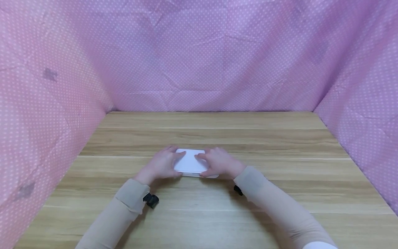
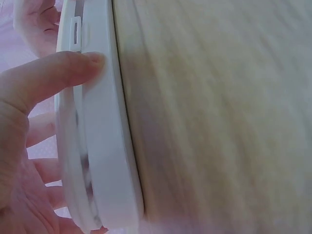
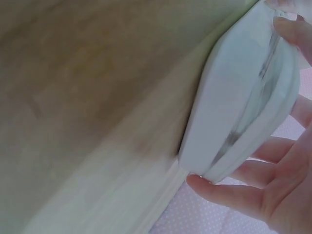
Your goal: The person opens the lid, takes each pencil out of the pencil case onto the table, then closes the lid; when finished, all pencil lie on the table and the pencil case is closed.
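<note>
A flat white plastic case (image 1: 190,162) with rounded corners lies on the wooden table. My left hand (image 1: 162,164) grips its left end, with the thumb (image 2: 80,68) pressed on the front side beside a small slotted tab (image 2: 75,33). At the opposite end my right hand (image 1: 221,162) holds the case, its thumb (image 3: 292,31) at the front and other fingers spread around the lid (image 3: 265,139). A narrow gap runs between lid and base (image 3: 222,92) in the right wrist view. What lies inside cannot be made out.
The wooden table (image 1: 199,221) extends around the case on all sides. Pink dotted cloth (image 1: 199,62) hangs along the back and both sides. Small black devices (image 1: 151,200) are strapped at the wrists.
</note>
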Motion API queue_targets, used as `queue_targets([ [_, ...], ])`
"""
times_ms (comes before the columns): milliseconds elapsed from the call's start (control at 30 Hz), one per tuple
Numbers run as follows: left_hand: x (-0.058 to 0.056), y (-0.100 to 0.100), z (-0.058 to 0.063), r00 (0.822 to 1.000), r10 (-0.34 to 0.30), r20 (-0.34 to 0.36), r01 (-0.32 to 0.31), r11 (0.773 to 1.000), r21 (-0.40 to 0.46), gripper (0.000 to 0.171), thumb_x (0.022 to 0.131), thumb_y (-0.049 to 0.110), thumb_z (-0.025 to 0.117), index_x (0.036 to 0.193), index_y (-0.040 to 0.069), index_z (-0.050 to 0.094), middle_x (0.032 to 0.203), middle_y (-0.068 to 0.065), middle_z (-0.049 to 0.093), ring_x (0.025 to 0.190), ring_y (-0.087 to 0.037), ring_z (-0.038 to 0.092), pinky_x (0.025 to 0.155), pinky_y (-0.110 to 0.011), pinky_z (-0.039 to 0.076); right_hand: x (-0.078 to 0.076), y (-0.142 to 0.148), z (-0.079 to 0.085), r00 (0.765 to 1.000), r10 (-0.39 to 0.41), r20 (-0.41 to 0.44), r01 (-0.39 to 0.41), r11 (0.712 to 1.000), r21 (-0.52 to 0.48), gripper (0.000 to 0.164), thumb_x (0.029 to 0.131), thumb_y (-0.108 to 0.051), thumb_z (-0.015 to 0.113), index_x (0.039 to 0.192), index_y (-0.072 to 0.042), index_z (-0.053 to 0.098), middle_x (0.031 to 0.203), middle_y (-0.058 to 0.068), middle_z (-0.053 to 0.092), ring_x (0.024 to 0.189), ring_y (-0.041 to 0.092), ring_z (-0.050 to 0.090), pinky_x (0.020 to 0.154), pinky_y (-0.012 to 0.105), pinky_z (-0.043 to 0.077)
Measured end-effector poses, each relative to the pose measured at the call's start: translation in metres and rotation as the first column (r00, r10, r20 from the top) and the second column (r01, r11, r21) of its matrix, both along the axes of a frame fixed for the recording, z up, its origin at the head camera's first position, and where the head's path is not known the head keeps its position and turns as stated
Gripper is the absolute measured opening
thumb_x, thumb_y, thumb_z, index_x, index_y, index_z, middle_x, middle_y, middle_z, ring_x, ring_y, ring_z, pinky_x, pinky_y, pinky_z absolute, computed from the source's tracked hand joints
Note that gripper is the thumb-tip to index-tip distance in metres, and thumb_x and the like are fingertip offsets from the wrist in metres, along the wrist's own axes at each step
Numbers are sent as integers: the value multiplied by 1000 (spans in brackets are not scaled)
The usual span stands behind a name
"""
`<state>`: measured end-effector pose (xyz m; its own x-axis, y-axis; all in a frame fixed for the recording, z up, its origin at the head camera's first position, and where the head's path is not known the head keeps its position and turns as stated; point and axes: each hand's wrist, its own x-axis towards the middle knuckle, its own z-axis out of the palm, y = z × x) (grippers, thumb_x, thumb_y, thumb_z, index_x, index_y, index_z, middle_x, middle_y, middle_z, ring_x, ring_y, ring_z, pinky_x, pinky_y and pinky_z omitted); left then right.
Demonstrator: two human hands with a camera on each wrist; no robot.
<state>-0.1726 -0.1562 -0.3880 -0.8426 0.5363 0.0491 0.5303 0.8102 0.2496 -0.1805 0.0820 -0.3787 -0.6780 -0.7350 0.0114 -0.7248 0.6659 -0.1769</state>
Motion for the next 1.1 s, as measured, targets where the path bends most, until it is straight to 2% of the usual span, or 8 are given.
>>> queue_targets([
  [333,0,-8,-2,999,-40,-2,40,996,78,78,65,35,85,133,9,55,135,-22,51,123,-38,49,104,-52,40,-4,4,0,999,17,38,-14,999,-53,57,81,-44,69,130,-16,59,106,9,67,82,17,64,77,33,54],
  [433,-1,-14,-3,999,-45,2,44,993,111,75,67,29,86,132,7,55,135,-23,51,123,-39,49,104,-51,40,-6,8,1,995,9,101,1,995,-99,55,83,-43,68,130,-16,59,119,9,65,94,18,66,88,35,53],
  [567,0,-21,-3,1000,-30,8,28,989,144,74,67,24,86,132,6,56,136,-22,50,123,-39,49,103,-52,40,-8,12,4,986,5,166,20,988,-153,52,86,-42,65,129,-14,60,124,8,63,103,19,65,93,37,51],
  [700,2,-26,-3,1000,-17,3,16,984,178,76,65,23,87,132,6,54,136,-22,50,123,-40,49,103,-53,40,-8,16,9,986,13,166,23,977,-213,46,87,-39,65,122,-9,64,121,7,65,106,19,64,93,37,51],
  [800,3,-28,-3,1000,3,-4,-2,978,210,83,64,21,88,137,7,50,136,-22,50,122,-40,49,102,-53,41,-7,16,13,989,12,145,26,965,-260,39,87,-36,67,114,-8,67,112,5,69,98,15,66,88,32,53],
  [867,5,-28,-1,999,31,11,-32,974,223,93,62,20,89,143,13,42,139,-22,46,124,-41,47,102,-53,41,-8,16,16,992,11,126,25,958,-286,36,86,-35,68,109,-7,69,106,4,71,90,12,67,83,30,55],
  [1000,7,-26,4,997,82,-2,-80,983,163,113,60,26,89,151,26,23,149,-24,32,131,-45,37,105,-59,35,-9,16,22,989,-9,148,55,949,-311,32,85,-33,70,105,-8,71,102,3,72,86,8,65,80,27,55],
  [1100,8,-23,6,993,92,-70,-86,993,84,118,58,33,88,152,29,18,153,-25,22,135,-46,31,107,-63,28,-10,16,24,987,-15,157,65,946,-318,30,84,-32,70,104,-10,72,102,3,72,90,10,66,82,27,54],
])
